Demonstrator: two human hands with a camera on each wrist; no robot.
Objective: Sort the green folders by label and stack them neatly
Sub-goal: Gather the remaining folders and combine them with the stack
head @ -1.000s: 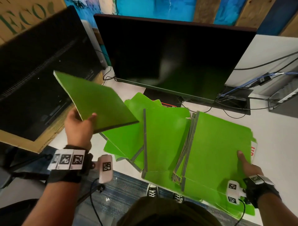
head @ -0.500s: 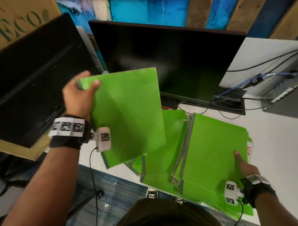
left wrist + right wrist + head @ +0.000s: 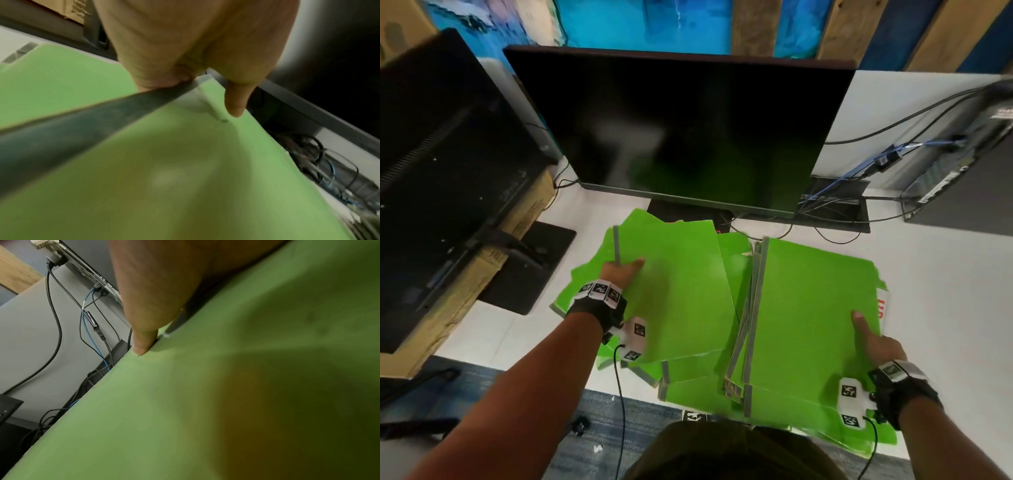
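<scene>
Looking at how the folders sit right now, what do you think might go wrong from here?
The right stack overhangs the desk's front edge, so it may slide off if the right hand lets go. The folder gripped by the left hand lies askew over the fanned pile, so the pile may end up uneven.

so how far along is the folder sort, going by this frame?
Partly done. A squared stack of green folders sits on the right, with the right hand gripping its edge, thumb on top. In hand: the left hand grips one folder by its grey spine, over the loose pile fanned out on the left. Left: that pile still needs stacking. Labels aren't readable, so sorting can't be judged.
</scene>
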